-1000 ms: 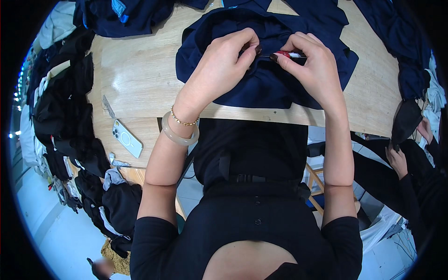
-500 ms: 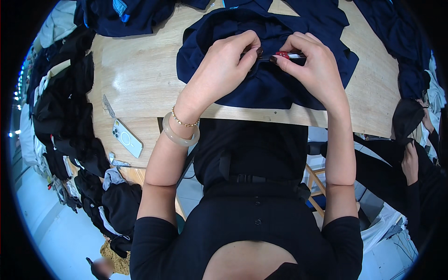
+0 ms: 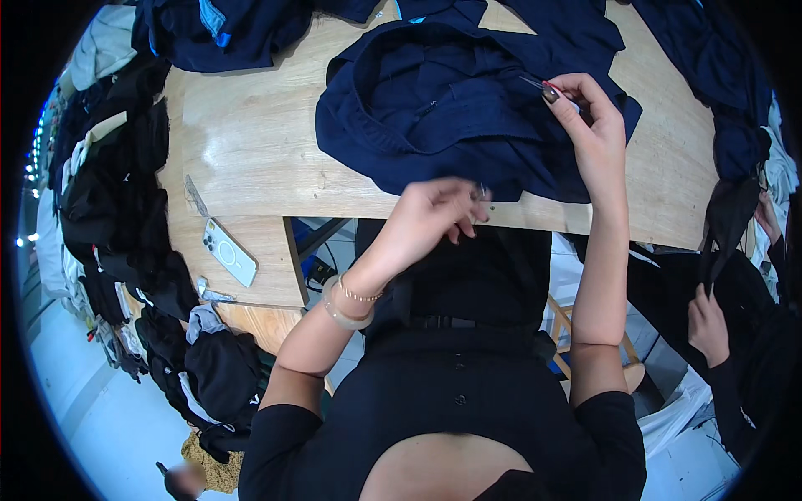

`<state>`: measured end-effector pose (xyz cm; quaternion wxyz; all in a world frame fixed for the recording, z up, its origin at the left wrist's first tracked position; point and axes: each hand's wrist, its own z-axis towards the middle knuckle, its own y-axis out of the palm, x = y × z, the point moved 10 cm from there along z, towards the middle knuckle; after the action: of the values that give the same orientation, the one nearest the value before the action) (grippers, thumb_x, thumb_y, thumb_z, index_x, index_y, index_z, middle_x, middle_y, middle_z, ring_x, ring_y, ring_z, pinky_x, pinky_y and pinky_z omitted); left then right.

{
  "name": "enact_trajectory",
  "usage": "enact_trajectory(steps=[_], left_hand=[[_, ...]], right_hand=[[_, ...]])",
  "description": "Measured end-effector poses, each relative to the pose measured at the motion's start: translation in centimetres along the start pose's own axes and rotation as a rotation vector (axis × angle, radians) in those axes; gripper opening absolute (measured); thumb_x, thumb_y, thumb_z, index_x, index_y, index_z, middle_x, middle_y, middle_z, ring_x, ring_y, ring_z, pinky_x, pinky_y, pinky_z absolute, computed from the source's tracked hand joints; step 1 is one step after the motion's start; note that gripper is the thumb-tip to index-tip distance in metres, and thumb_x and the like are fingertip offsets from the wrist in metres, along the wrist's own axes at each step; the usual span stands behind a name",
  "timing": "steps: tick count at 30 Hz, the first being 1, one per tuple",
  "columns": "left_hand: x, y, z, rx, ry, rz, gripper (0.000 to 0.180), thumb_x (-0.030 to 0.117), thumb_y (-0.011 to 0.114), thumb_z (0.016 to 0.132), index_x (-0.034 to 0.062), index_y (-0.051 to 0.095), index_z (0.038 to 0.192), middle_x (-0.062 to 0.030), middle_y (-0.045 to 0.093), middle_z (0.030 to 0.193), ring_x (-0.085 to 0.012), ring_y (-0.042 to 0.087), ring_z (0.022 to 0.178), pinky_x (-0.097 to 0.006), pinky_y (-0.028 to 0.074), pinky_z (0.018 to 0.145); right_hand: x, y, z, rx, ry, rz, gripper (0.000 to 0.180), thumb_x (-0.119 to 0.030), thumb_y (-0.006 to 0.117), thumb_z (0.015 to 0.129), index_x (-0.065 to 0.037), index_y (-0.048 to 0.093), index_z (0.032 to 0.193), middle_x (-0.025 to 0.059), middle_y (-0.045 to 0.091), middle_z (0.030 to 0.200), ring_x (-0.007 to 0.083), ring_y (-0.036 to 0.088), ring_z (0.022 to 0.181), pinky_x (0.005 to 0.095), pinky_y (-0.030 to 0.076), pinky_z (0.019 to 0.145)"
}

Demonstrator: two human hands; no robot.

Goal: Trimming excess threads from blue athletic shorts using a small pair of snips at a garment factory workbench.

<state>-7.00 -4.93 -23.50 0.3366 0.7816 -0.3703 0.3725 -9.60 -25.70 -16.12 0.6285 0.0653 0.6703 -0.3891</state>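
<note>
A navy blue garment with a gathered, elastic-looking waistband lies on the wooden table, its round opening facing up. A short dark mark or slit shows inside it. My right hand hovers over the garment's right side, thumb and fingers closed on a small red-handled tool with thin metal points. The fingers hide most of that tool. Over the table's front edge, just below the garment and apart from it, is my left hand. Its fingers are loosely spread and partly blurred, and nothing shows clearly in them.
On the table's left part lie a clear ruler, a pale phone and a tape-like strip. Dark clothes are heaped along the left. More navy garments lie at the back. At right, another person's hand holds black fabric.
My left hand has come off the garment, back toward me and over the table's edge. My right hand has risen slightly rightward with the tool. The waist opening is uncovered.
</note>
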Motion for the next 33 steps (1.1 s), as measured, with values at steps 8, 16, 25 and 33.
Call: enact_trajectory(steps=[8, 16, 25, 33], left_hand=[[-2.2, -1.1, 3.9, 0.229, -0.045, -1.136, 0.026, 0.03, 0.061, 0.094, 0.0121, 0.058, 0.113, -0.0074, 0.065, 0.101, -0.0063, 0.042, 0.063, -0.016, 0.034, 0.052], [-0.1, -3.8, 3.5, 0.322, 0.133, -1.073, 0.012, 0.015, 0.063, 0.092, 0.0057, 0.059, 0.099, -0.007, 0.062, 0.107, -0.0146, 0.062, 0.097, -0.021, 0.053, 0.07], [4.8, -2.1, 0.1, 0.255, 0.352, -0.948, 0.008, 0.006, 0.056, 0.095, -0.0005, 0.06, 0.099, -0.0096, 0.066, 0.098, -0.0174, 0.068, 0.089, -0.032, 0.056, 0.091], [6.0, -1.8, -0.6, 0.236, 0.394, -0.874, 0.011, 0.009, 0.057, 0.095, 0.0003, 0.059, 0.102, -0.011, 0.066, 0.096, -0.0188, 0.069, 0.089, -0.033, 0.057, 0.088]], right_hand=[[0.4, 1.0, -1.2, -0.011, 0.021, 0.23, 0.018, -0.016, 0.068, 0.089, -0.001, 0.064, 0.098, 0.0004, 0.062, 0.085, 0.0064, 0.054, 0.078, 0.019, 0.043, 0.072], [1.5, 1.2, -2.0, -0.008, 0.065, 0.249, 0.019, -0.017, 0.07, 0.087, -0.002, 0.065, 0.097, 0.0003, 0.06, 0.085, 0.007, 0.055, 0.078, 0.0188, 0.042, 0.072], [-7.0, 0.7, -3.6, 0.117, -0.402, -0.185, 0.03, -0.009, 0.081, 0.066, -0.005, 0.066, 0.092, 0.0036, 0.059, 0.084, 0.0192, 0.05, 0.079, 0.028, 0.042, 0.065], [-8.6, 0.4, -4.3, 0.142, -0.498, -0.223, 0.032, -0.009, 0.083, 0.063, -0.005, 0.067, 0.091, 0.0032, 0.059, 0.083, 0.0193, 0.05, 0.078, 0.0284, 0.041, 0.064]])
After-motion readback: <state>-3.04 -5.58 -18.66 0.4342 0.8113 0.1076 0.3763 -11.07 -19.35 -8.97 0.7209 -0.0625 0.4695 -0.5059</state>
